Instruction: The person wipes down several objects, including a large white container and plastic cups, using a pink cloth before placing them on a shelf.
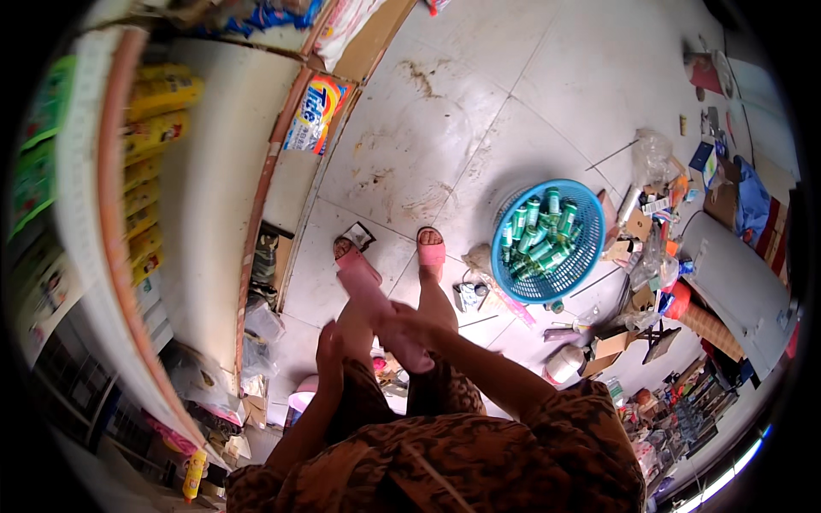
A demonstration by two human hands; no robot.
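My right hand (407, 327) is closed around a long pink cloth (363, 292), blurred by motion, which hangs over my legs. One end of the cloth reaches past my fingers toward my feet, and the other lies near my knee. To the left, my left hand (329, 347) is held apart from the cloth with nothing visible in it, its fingers extended. On the floor ahead and to the right stands a round blue plastic basket (590, 259), holding several green cans (547, 232).
Shelves (201, 214) with yellow and green packs line the left side. A colourful detergent packet (316, 115) hangs from the shelf edge. Cardboard boxes (609, 349), plastic bags and scattered litter cover the right floor. My feet in pink slippers (432, 250) rest on stained tiles.
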